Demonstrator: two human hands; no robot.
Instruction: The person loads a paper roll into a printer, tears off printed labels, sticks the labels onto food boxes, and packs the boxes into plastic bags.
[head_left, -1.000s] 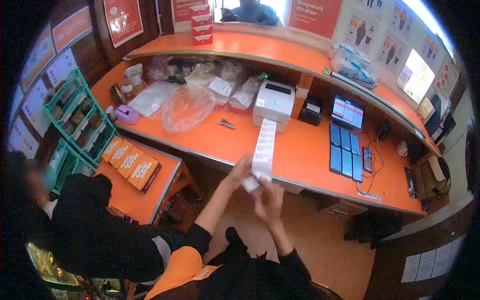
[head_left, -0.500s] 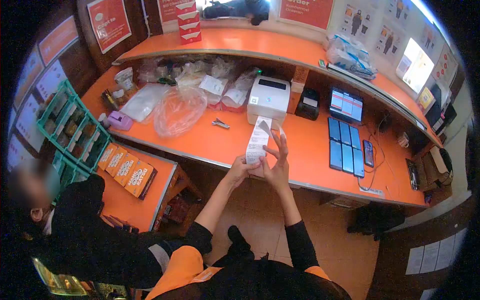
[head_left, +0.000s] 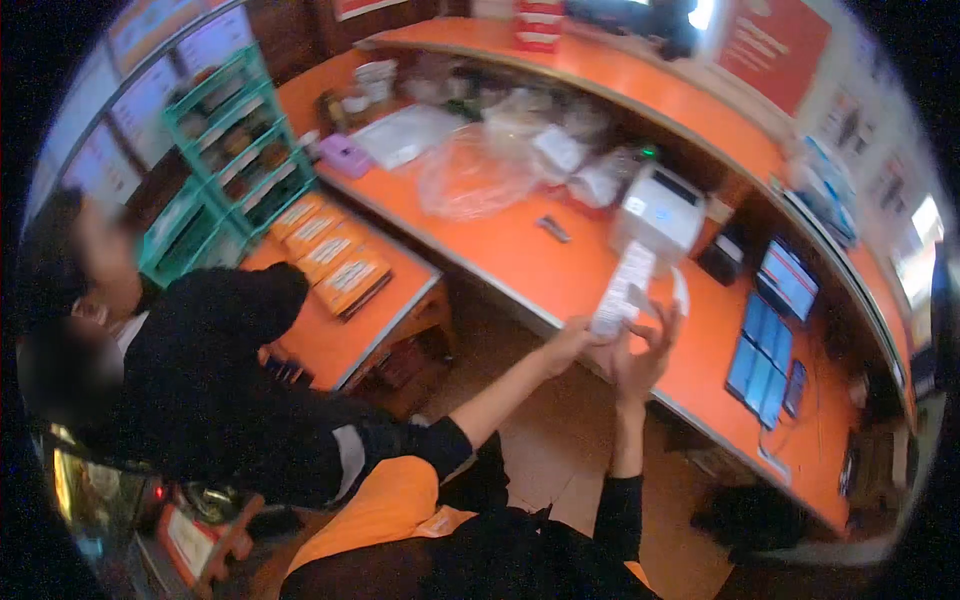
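Note:
A long printed paper receipt (head_left: 618, 303) extends from the front of the white label printer (head_left: 658, 216) over the counter's front edge. My left hand (head_left: 573, 342) is closed on its lower end. Close beside it, my right hand (head_left: 645, 352) has its thumb at the paper and its other fingers bent and partly spread. A white curl of paper (head_left: 682, 291) loops past the right fingers. Motion blur softens the hands, and the exact right-hand grip is partly hidden.
Plastic bags (head_left: 475, 180) and a stapler-like metal object (head_left: 553, 229) lie on the orange counter (head_left: 500, 275). Several phones (head_left: 760, 358) and a tablet (head_left: 788, 280) are at right. At left, a person in black (head_left: 215, 370) stands near orange boxes (head_left: 345, 277) and green crates (head_left: 245, 150).
My view has swung left and tilted, so the printer and counter appear farther right. More of the person at left shows. Both hands remain at the receipt.

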